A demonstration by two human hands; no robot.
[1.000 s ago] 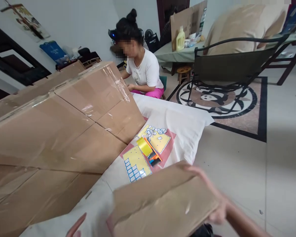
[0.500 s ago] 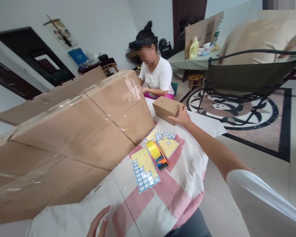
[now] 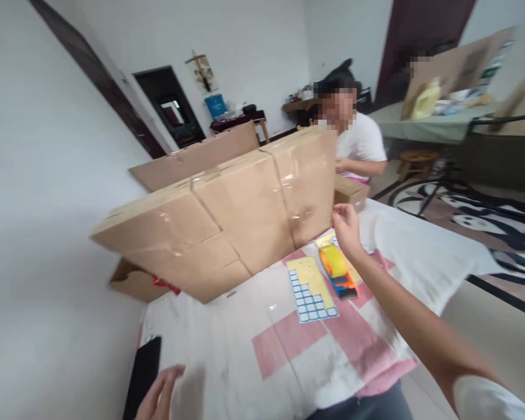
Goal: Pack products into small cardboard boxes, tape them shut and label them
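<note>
My left hand point(image 3: 161, 394) hovers at the lower left over the cloth-covered table, fingers stretched out and holding nothing. My right hand point(image 3: 348, 228), its fingers curled in, is above the table beside the right end of a large taped cardboard panel point(image 3: 240, 213). Nothing shows in that hand. Behind it, partly hidden by the panel, sits a small cardboard box point(image 3: 354, 191). A tape dispenser point(image 3: 338, 269) with yellow tape lies below my right wrist. Left of it is a yellow card with blue-edged blocks point(image 3: 312, 294); another yellow card is partly covered by the dispenser and my arm.
Across the table sits a person point(image 3: 361, 146) in a white shirt. A black flat object point(image 3: 143, 373) lies at the table's left edge. An open cardboard box point(image 3: 135, 283) is behind the panel's left end. A dark folding chair point(image 3: 499, 154) stands at right.
My right hand has let go of the small cardboard box and come back toward me, its fingers curling. The view has swung left. My left hand stays low over the table.
</note>
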